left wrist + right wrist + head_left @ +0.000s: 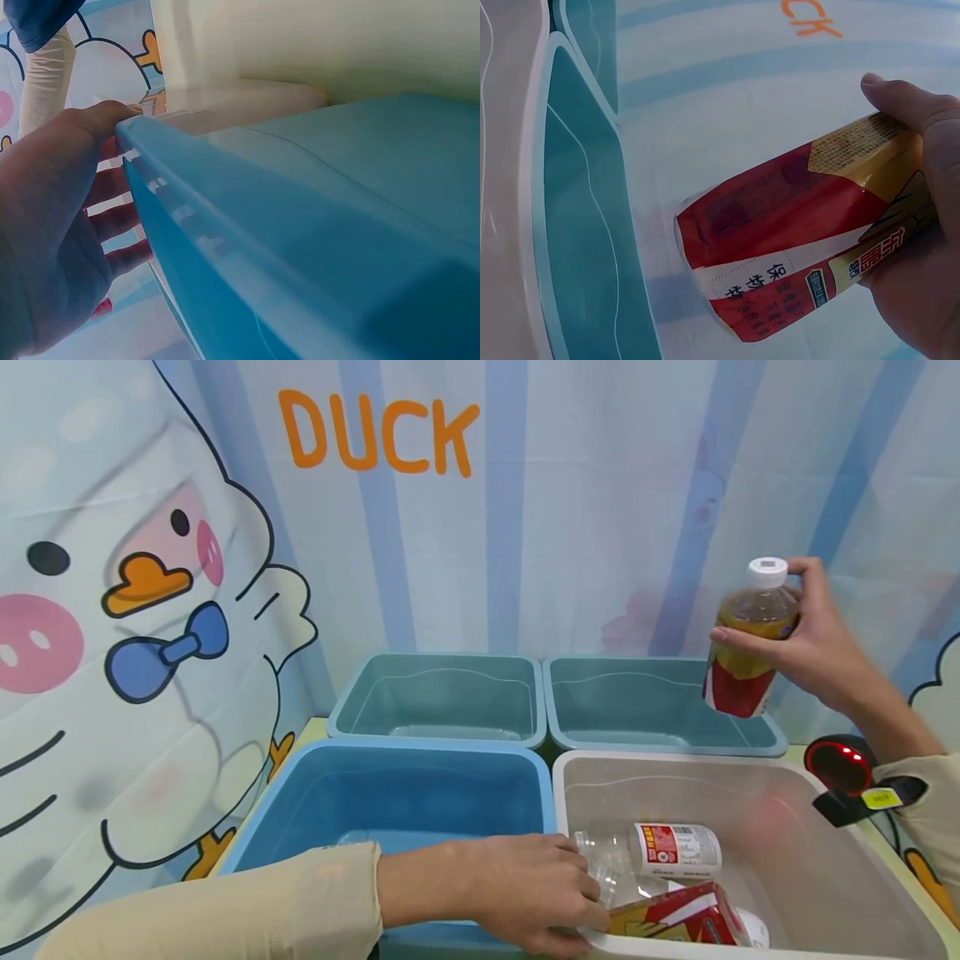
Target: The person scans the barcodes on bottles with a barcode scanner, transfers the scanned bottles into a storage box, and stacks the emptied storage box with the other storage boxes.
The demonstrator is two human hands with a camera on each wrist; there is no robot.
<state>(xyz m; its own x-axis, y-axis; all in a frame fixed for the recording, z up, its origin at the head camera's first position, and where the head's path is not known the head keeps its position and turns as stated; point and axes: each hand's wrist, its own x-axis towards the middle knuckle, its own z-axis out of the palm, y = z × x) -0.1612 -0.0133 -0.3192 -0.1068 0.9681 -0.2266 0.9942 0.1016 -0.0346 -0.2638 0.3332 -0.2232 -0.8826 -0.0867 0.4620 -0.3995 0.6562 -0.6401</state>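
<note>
My right hand (817, 643) holds a plastic drink bottle (742, 685) upright and slightly tilted, with a white cap and a yellow-and-red label. It hangs above the right end of the back right teal bin (630, 727); in the right wrist view the bottle's red base (757, 217) points away from the palm. My left hand (517, 885) rests at the adjoining rims of the blue bin (450, 746) and the white bin (675, 762). In the left wrist view, its thumb (112, 116) lies at the blue bin's corner, its fingers beyond the rim.
Inside the white bin lie a clear bottle with a white-and-red label (678, 849) and a red-and-yellow package (682, 917). A second teal bin (450, 718) stands behind the blue one. A duck-printed curtain (592, 527) hangs behind the bins.
</note>
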